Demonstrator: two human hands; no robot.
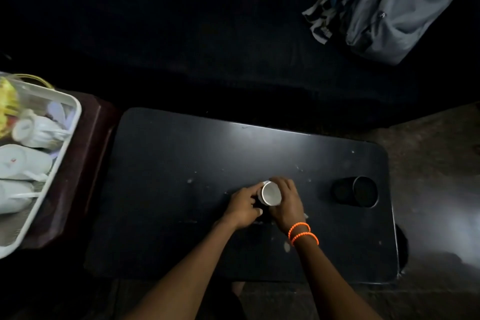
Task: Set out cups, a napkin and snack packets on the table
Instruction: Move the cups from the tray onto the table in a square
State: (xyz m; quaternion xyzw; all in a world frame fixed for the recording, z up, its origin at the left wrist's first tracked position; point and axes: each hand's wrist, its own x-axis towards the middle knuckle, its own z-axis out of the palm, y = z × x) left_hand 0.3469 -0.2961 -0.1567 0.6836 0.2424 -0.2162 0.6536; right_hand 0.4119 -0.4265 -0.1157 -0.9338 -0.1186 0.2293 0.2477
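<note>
White cup, one, clasped between left hand and right hand on black table; one dark cup right.

A dim room in a home, by the look of it: a low black table on a bare floor, a white plastic tray of crockery on a dark red stool, and a grey backpack lying behind.
</note>
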